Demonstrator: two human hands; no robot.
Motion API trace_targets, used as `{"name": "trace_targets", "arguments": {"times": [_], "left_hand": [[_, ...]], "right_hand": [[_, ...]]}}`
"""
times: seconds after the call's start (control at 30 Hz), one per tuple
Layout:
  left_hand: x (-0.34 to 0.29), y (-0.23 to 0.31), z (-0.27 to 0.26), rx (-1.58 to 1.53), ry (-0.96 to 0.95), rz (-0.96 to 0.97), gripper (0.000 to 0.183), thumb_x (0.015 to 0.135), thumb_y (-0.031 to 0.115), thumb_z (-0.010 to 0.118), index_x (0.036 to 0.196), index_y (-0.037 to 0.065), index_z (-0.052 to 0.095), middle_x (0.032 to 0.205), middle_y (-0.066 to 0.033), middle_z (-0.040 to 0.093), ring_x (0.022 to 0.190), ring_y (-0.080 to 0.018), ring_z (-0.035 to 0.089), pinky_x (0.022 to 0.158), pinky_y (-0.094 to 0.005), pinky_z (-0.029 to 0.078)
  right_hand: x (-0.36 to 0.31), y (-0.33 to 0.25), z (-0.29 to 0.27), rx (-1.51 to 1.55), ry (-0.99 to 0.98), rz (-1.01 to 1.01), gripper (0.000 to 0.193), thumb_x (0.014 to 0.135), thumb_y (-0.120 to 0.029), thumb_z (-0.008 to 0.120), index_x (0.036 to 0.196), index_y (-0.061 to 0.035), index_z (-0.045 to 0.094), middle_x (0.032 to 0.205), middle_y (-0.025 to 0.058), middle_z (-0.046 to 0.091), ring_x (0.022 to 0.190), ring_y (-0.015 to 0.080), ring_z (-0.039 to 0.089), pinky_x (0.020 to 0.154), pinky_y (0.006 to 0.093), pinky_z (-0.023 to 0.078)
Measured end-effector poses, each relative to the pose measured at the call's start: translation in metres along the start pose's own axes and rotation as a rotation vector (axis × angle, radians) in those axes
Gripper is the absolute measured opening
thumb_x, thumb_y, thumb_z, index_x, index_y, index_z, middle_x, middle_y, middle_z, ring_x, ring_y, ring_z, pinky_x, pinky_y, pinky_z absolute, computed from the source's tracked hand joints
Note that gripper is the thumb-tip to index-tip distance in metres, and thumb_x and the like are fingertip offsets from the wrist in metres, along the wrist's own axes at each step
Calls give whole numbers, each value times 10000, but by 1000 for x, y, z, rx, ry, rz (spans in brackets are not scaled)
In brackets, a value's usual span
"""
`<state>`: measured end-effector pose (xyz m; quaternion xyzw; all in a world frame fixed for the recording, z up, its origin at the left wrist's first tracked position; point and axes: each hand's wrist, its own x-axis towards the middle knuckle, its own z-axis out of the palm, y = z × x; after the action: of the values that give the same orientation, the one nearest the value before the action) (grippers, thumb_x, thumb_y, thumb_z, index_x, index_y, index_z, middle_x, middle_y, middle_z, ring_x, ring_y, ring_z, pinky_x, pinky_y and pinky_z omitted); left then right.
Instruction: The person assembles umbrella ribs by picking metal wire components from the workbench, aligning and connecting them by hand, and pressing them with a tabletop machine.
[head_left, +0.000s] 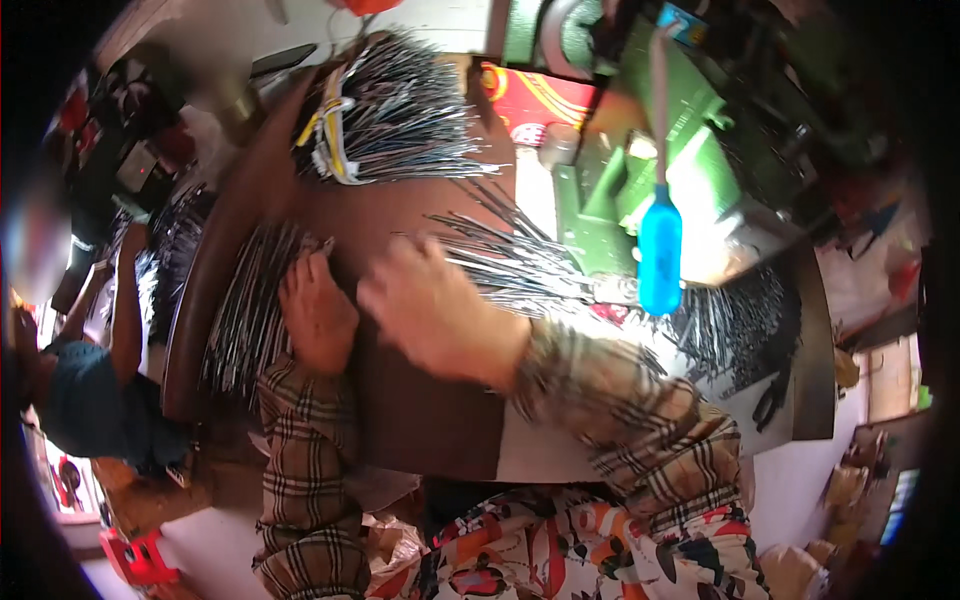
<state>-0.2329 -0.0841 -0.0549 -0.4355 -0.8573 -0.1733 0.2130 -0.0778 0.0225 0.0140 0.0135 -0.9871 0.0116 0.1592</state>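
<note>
Across the brown table [420, 420]: my left hand [320, 315] and my right hand [430, 305] are near each other, both in plaid sleeves [625, 405].
Left pile [245, 320]: it lies beside my left hand, many thin wires side by side, dark and silver, quite straight.
Left fingers: they are bent a little, with the tips at the upper right edge of this pile; whether they pinch a wire, I cannot tell.
Right fingers: they are blurred and seem partly curled inward; I cannot tell if something is between them.
Loose wires [520, 265]: they spread like a fan just beyond my right hand, toward the green machine [615, 200].
Tied bundle [410, 115]: it rests farther up the table, with a yellow and white band [335, 140] at its left side.
Handling: one wire should be very light and springy, I judge, stiff enough to keep its line but easy to bend; the shiny surface may slip. The whole bundle would be heavier.
Where to hold: one wire, I would pinch near its end; a group, I would grasp around the middle, so that it does not fan out.
</note>
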Motion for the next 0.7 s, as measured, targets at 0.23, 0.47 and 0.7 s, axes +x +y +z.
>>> {"name": "trace_targets", "arguments": {"times": [0.23,0.47,0.7], "left_hand": [[4,13,-25,-23,16,92,265,839,169,672,1056,28,615,1182,-169,583,1109,-365,542,952,-477,425],[11,11,-75,-303,-124,194,208,820,106,697,992,0,646,1099,-183,631,1039,-373,594,917,-413,465],[-6,82,-72,-433,-202,289,160,832,76,686,979,20,655,1103,-175,643,1052,-340,617,920,-393,473]], "right_hand": [[-165,-28,-62,483,-108,109,220,796,-169,679,980,-80,596,918,70,602,906,243,579,813,360,464],[-311,4,-79,236,329,1109,171,813,-129,717,937,-35,646,846,134,645,729,305,621,668,388,497],[-339,44,-76,216,409,1062,128,818,-80,674,935,-41,642,881,133,611,801,328,608,702,393,486]]}}
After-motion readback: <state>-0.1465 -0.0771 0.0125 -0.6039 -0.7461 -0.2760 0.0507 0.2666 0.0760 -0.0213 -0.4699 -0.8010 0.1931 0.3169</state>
